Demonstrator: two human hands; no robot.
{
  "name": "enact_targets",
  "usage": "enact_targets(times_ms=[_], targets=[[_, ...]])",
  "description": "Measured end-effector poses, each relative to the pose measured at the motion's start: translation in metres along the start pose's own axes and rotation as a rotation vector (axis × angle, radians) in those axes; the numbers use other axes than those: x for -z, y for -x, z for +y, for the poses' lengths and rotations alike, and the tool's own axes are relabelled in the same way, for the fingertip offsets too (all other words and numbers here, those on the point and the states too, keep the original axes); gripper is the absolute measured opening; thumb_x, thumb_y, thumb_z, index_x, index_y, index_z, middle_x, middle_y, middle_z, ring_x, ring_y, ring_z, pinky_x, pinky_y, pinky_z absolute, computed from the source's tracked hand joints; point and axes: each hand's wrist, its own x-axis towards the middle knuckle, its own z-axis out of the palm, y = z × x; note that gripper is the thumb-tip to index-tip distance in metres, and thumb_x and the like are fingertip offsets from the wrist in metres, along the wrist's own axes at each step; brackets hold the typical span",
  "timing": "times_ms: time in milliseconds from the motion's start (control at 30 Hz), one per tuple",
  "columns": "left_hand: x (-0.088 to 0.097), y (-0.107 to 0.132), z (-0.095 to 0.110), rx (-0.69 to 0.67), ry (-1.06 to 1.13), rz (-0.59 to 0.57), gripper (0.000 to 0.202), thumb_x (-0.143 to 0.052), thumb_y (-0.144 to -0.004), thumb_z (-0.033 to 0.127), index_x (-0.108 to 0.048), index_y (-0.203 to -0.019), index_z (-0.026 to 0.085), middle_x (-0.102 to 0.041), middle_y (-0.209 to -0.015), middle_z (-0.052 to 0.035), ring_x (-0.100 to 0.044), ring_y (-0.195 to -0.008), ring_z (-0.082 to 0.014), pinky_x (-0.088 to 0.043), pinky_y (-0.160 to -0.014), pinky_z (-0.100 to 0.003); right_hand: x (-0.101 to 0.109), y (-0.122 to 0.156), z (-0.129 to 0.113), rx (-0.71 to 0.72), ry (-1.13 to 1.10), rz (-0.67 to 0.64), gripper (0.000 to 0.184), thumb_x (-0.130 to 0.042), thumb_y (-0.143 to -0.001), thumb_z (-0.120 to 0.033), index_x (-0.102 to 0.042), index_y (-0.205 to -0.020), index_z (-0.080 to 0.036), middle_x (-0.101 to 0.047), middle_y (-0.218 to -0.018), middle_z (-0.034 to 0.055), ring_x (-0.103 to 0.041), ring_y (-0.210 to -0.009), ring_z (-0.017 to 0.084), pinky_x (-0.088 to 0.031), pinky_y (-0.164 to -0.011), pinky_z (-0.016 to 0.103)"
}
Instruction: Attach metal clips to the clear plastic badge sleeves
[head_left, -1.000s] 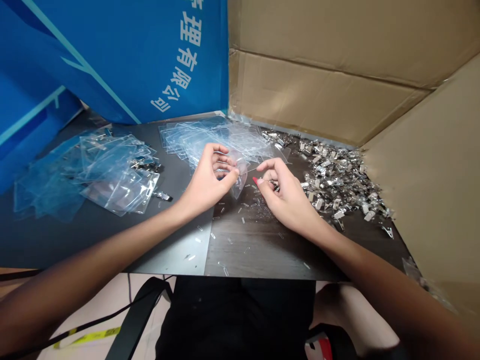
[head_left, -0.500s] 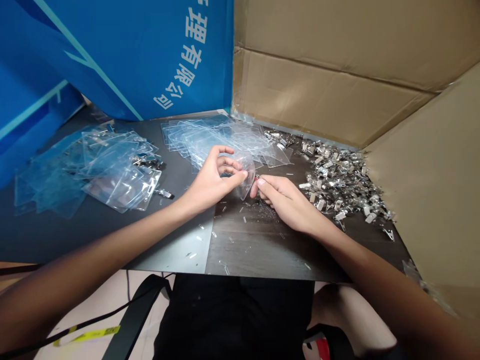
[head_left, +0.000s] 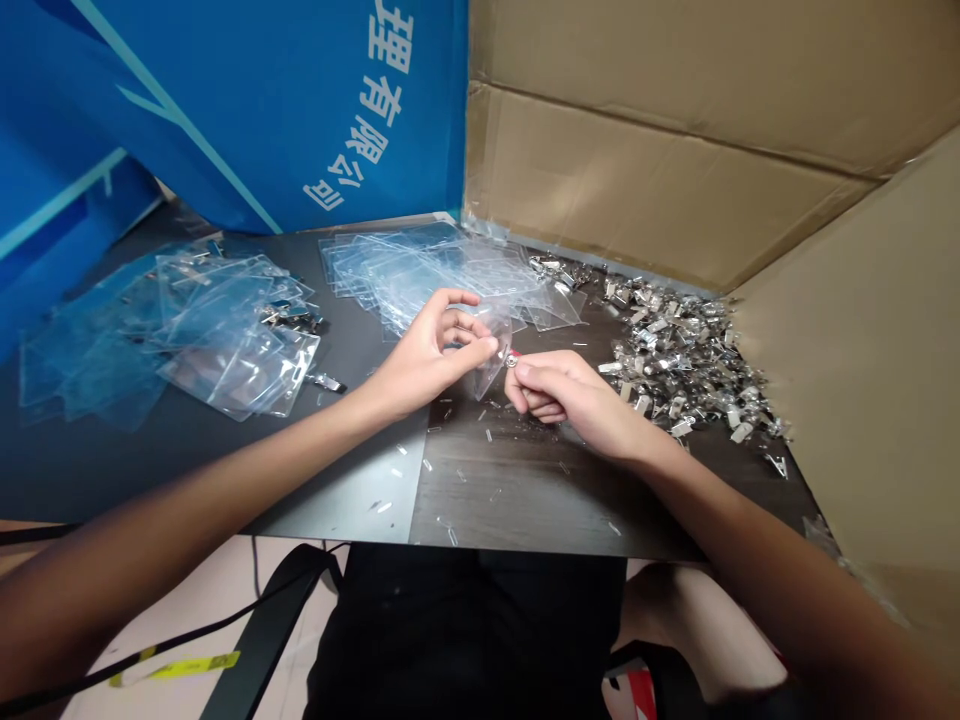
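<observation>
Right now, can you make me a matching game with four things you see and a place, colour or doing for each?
Things
1. Left hand
2. Big clip heap
3. Cardboard
4. Strip

Matches
A. Brown, behind the table
B. Yellow, low on the picture's left
C. Holding a clear sleeve
D. On the table's right side

Right pairs: 1-C, 2-D, 3-A, 4-B

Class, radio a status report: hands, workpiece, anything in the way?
Left hand pinching clear sleeve. Right hand gripping small metal piece, close to sleeve's edge. Loose clear bits below, not blocking.
</observation>
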Motion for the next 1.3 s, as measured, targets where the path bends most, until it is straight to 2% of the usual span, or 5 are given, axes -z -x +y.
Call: enact_targets(times_ms=[233, 533, 900, 1133, 1300], targets=[[-0.002, 0.003, 0.005, -0.011, -0.037, -0.154, 0.065, -0.094, -0.087, 0.041, -0.057, -0.138, 0.022, -0.071, -0.110, -0.0060, -0.070, -0.105, -0.0213, -0.058, -0.090, -0.034, 0.000, -0.001, 0.005, -0.014, 0.063, -0.009, 0.036, -0.056, -0.108, -0.040, -0.067, -0.079, -0.021, -0.036, -0.066, -0.0069, -0.030, -0.059, 0.013, -0.024, -0.058, 0.030], [0.005, -0.003, -0.001, 0.053, 0.162, -0.177, 0.074, -0.101, -0.083, 0.043, -0.058, -0.140, 0.024, -0.066, -0.101, 0.0002, -0.069, -0.084, -0.0146, -0.057, -0.080, -0.029, 0.000, -0.001, -0.001, 0.005, 0.251, 0.144, 0.040, -0.068, -0.103, -0.056, -0.072, -0.087, -0.019, -0.053, -0.071, -0.0034, -0.045, -0.064, 0.014, -0.033, -0.064, 0.031], [0.007, -0.007, 0.004, 0.077, 0.154, -0.289, 0.089, -0.105, -0.072, 0.023, -0.056, -0.146, 0.020, -0.058, -0.085, 0.0064, -0.049, -0.070, -0.0089, -0.042, -0.063, -0.022, 0.001, 0.000, -0.003, 0.066, 0.127, 0.039, 0.016, -0.055, -0.094, -0.027, -0.062, -0.080, -0.022, -0.055, -0.077, -0.0021, -0.045, -0.070, 0.015, -0.032, -0.068, 0.032], [0.006, -0.006, 0.009, 0.068, 0.182, -0.245, 0.076, -0.107, -0.067, 0.020, -0.065, -0.131, 0.020, -0.053, -0.074, 0.0095, -0.049, -0.063, -0.0081, -0.044, -0.061, -0.021, -0.003, 0.008, -0.013, 0.107, 0.431, 0.090, 0.007, -0.056, -0.088, -0.020, -0.058, -0.083, -0.023, -0.053, -0.074, -0.0045, -0.047, -0.072, 0.016, -0.034, -0.071, 0.033], [0.005, -0.005, 0.014, 0.017, 0.086, -0.221, 0.053, -0.105, -0.071, 0.027, -0.073, -0.111, 0.017, -0.053, -0.070, 0.0072, -0.049, -0.062, -0.0082, -0.042, -0.058, -0.021, -0.007, 0.009, -0.014, 0.156, 0.561, 0.098, 0.022, -0.063, -0.094, -0.026, -0.048, -0.078, -0.025, -0.048, -0.071, -0.0062, -0.039, -0.066, 0.014, -0.029, -0.068, 0.033]])
